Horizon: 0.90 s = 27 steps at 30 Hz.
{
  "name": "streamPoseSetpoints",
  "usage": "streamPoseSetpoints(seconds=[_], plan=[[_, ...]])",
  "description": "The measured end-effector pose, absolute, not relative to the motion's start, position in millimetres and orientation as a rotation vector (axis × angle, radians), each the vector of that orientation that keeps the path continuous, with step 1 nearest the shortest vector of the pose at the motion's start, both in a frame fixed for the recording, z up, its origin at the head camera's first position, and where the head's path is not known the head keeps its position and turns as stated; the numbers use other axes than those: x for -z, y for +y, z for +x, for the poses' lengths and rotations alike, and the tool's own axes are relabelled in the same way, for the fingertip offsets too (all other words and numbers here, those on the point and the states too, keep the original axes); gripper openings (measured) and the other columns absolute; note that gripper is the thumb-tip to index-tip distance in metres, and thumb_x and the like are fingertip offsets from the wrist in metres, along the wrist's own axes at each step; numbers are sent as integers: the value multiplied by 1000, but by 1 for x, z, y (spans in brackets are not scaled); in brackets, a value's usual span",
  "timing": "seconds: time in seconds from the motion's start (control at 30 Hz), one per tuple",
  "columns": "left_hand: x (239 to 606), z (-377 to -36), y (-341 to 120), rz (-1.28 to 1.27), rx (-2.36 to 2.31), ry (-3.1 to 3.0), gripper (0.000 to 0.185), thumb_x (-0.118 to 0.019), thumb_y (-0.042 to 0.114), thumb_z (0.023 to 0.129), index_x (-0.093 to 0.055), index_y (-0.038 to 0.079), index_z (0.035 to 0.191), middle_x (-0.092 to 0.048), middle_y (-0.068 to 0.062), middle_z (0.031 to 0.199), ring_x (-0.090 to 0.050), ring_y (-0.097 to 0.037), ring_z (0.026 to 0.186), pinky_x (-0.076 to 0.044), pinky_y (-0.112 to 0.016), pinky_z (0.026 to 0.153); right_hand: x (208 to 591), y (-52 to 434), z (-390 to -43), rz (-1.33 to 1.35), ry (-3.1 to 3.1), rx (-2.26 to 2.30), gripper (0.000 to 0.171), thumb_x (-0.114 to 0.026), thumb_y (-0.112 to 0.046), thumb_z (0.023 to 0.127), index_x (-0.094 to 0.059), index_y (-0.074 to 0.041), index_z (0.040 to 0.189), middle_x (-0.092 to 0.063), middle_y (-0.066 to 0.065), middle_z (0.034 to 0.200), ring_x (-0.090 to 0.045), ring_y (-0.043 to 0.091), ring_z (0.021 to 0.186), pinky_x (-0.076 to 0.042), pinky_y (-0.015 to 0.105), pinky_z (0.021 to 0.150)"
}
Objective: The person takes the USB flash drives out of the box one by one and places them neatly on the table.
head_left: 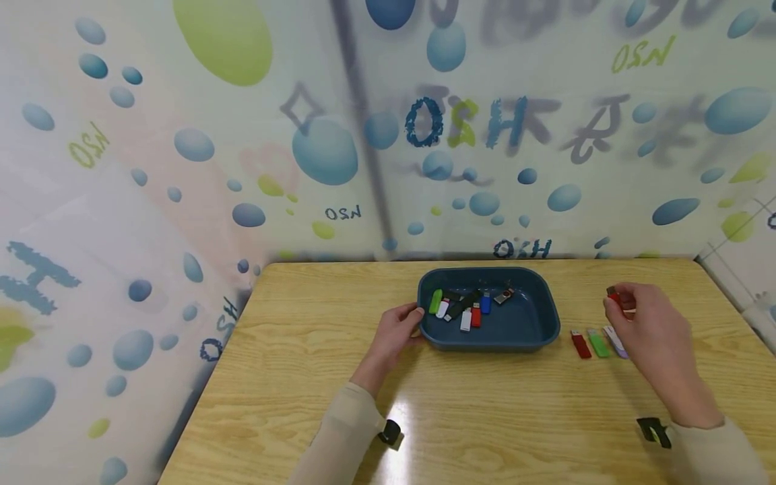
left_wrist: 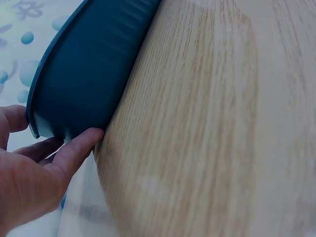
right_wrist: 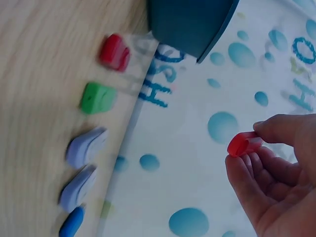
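Note:
My left hand [head_left: 396, 330] holds the left end of a dark blue plastic bin [head_left: 494, 347], thumb at the rim and fingers against the outer wall [left_wrist: 84, 79]. Inside lie several USB sticks, among them a green one [head_left: 435, 301], a blue one [head_left: 486, 303] and a red one [head_left: 475, 316]. To the right of the bin, my right hand [head_left: 657, 333] pinches a red USB stick [right_wrist: 245, 143] between thumb and finger, raised above the table. Below it a row lies on the wood: a dark red stick [head_left: 580, 345], a green stick [head_left: 598, 343] and a whitish-purple stick [head_left: 615, 341].
In the right wrist view the row continues with a second lavender stick [right_wrist: 78, 188] and a blue stick [right_wrist: 72, 222]. The wooden table [head_left: 291, 404] ends at a patterned curtain [head_left: 339, 222] behind the bin. A black strap [head_left: 655, 431] shows at the right sleeve.

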<state>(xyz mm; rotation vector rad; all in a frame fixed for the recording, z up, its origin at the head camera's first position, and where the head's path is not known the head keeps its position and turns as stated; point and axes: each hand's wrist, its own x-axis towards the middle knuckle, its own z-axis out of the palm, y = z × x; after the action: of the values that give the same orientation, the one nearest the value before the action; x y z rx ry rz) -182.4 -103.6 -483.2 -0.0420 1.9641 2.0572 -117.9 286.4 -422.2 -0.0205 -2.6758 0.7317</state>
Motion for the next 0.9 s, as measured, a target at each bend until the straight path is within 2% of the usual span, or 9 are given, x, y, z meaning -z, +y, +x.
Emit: streamPoseSetpoints(seconds=[0.23, 0.47, 0.9], plan=[[482, -181, -104, -29, -2061, 1960, 49, -52, 18, 109, -48, -11, 148, -55, -28, 144, -60, -38, 129, -59, -46, 94, 424, 308, -116, -92, -2730, -724, 28, -66, -13, 98, -66, 10, 116, -68, 29, 104, -65, 43, 91, -49, 38, 58], [481, -181, -104, -33, -2062, 1958, 47, -52, 17, 108, -49, -11, 147, -57, -28, 142, -61, -37, 127, -60, -46, 93, 426, 331, -115, -178, -2748, -656, 27, -68, -9, 97, -64, 14, 111, -66, 31, 100, -64, 46, 87, -51, 47, 57], [481, -182, -103, -45, -2059, 1957, 47, -53, 17, 108, -51, -11, 146, -58, -27, 140, -62, -36, 125, -60, -45, 93, 445, 372, -114, -273, -2860, -581, 30, -69, -7, 96, -60, 20, 107, -65, 35, 94, -63, 48, 78, -49, 46, 52]])
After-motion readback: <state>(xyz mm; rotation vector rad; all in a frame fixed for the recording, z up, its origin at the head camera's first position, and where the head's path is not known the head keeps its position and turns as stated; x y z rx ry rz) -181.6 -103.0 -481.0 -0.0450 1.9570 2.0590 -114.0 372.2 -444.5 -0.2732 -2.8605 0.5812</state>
